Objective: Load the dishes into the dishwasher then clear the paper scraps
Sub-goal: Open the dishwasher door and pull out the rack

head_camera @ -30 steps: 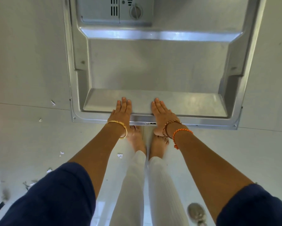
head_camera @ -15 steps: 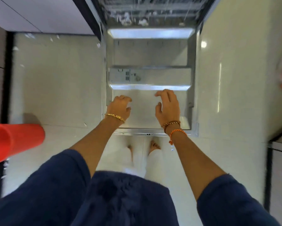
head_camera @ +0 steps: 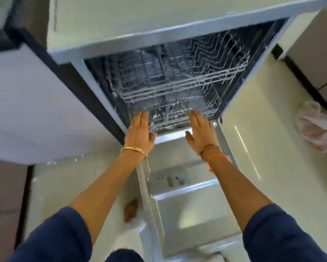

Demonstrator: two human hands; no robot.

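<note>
Dishwasher (head_camera: pixel 170 76) at 12 o'clock, door (head_camera: pixel 192 210) down flat. Racks (head_camera: pixel 177 86) look empty (blurred): no dishes loaded yet. Left hand (head_camera: pixel 140 130) and right hand (head_camera: pixel 200 129), fingers straight, holding nothing, reach the lower rack's front edge. Paper scraps not in view; both steps remain.

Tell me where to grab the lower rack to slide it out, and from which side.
Take the lower rack by its front rim wire, coming from the front over the lowered door. That rim is the nearest part, it runs crosswise, and the left hand and right hand are already spread at it, fingers straight. Hooking both over it should pull evenly.
</note>
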